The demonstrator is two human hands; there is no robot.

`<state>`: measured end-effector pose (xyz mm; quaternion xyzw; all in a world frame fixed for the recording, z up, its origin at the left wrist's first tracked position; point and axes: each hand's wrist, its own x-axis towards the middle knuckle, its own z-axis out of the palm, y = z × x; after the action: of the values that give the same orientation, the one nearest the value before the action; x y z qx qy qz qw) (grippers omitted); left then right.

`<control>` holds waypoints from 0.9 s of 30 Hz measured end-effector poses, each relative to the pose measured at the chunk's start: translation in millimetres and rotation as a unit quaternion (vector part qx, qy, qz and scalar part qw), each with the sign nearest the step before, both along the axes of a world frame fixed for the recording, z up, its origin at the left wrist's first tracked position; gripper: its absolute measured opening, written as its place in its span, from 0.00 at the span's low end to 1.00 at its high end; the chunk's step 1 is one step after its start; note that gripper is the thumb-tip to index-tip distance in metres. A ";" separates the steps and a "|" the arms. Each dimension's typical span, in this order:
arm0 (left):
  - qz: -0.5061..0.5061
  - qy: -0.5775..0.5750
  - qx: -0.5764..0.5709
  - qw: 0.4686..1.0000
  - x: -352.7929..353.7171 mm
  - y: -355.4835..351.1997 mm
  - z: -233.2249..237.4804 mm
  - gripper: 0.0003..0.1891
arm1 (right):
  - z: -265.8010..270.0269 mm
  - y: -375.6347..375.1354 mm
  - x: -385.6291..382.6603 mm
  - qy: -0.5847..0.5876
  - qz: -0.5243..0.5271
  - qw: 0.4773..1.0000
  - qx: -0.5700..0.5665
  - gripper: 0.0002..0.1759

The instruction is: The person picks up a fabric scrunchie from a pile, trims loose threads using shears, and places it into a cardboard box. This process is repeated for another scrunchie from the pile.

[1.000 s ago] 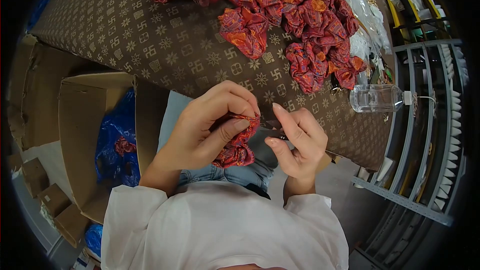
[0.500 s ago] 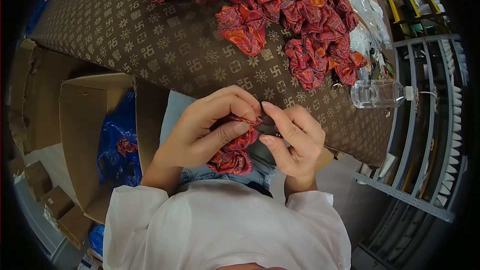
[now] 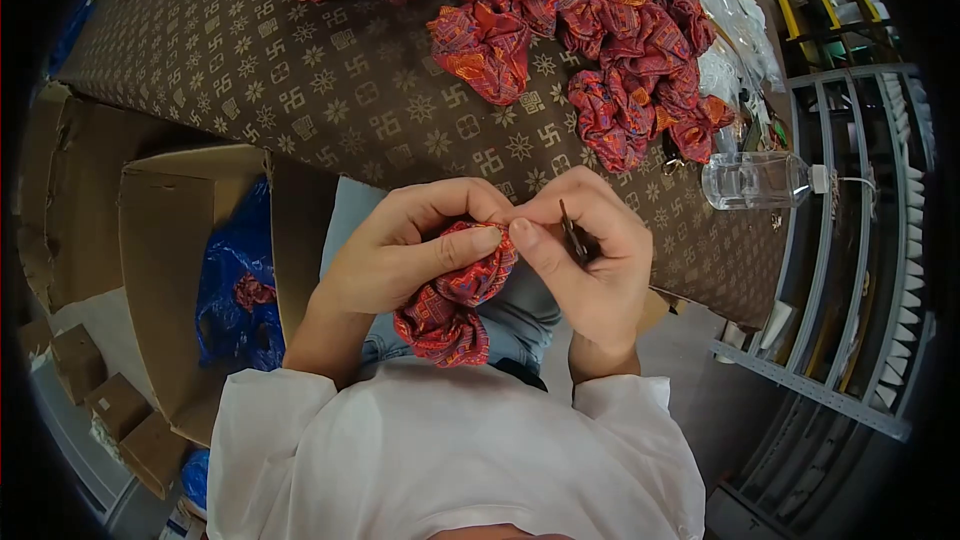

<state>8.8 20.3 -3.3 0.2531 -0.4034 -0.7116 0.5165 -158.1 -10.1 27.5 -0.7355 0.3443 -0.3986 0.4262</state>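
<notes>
A gathered red patterned cloth piece (image 3: 445,312) hangs below my left hand (image 3: 410,245), whose thumb and fingers pinch its upper edge. My right hand (image 3: 595,250) meets the left at the fingertips, thumb and forefinger pressed together at the edge of the cloth. Whatever lies between those two fingertips is too small to tell. A small dark metal tool (image 3: 572,235), with a thin pointed end, is tucked in the palm and curled fingers of my right hand.
More red cloth pieces (image 3: 625,25) lie heaped on the brown patterned table cover (image 3: 380,90). A clear bottle (image 3: 755,181) lies at the right edge, near a metal rack (image 3: 820,380). Left stands a cardboard box (image 3: 170,270) with a blue bag (image 3: 235,285).
My right hand has moved left against the left fingertips, and the dark tool has shifted back into its palm. The held cloth hangs slightly lower and further left.
</notes>
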 end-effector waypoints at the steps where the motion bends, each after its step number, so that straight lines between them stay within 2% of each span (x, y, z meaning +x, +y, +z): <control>1: -0.009 0.025 0.025 0.999 0.2 1.0 -0.3 0.06 | -0.5 -1.1 0.3 0.000 0.000 1.000 0.000 0.11; 3: -0.017 0.050 0.050 0.997 0.8 1.7 -0.8 0.06 | -1.0 -2.4 0.8 0.003 0.001 1.000 0.002 0.07; 8: -0.026 0.085 0.105 0.990 2.9 1.0 -2.5 0.06 | -1.1 -1.3 5.3 0.011 -0.028 1.000 0.010 0.05; 13: -0.037 0.109 0.078 0.990 3.3 -0.8 -3.0 0.07 | -2.4 -1.4 4.5 0.012 -0.060 0.998 -0.001 0.06; 15: -0.041 0.114 0.066 0.990 3.8 -1.1 -2.9 0.07 | 0.2 0.5 3.8 -0.023 -0.088 0.993 0.074 0.06; 16: -0.035 0.109 0.068 0.991 4.1 -0.9 -2.6 0.07 | 1.1 -1.1 2.5 -0.024 -0.087 0.993 0.074 0.06; 18: -0.029 0.104 0.070 0.992 4.5 -0.7 -1.9 0.07 | 2.5 -5.2 -0.9 -0.021 -0.040 0.999 0.004 0.06; 21: -0.025 0.089 0.094 0.991 4.0 -1.0 -1.4 0.07 | 2.9 0.8 1.3 -0.020 -0.011 0.999 0.038 0.07; 22: -0.021 0.077 0.091 0.993 3.1 -1.8 -2.1 0.07 | 2.9 0.5 2.8 -0.020 -0.012 0.999 0.038 0.07; 24: -0.019 0.064 0.090 0.994 1.4 -2.4 -3.8 0.07 | 3.4 -1.3 5.5 0.018 -0.015 0.998 -0.059 0.07; 27: -0.022 0.074 0.074 0.994 1.2 -2.5 -4.3 0.07 | 3.8 -1.0 5.2 0.033 -0.017 0.998 -0.051 0.06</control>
<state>10.1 17.8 -7.6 0.2287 -0.3155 -0.7675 0.5090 -152.8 -11.1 31.3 -0.7630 0.3497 -0.3983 0.3699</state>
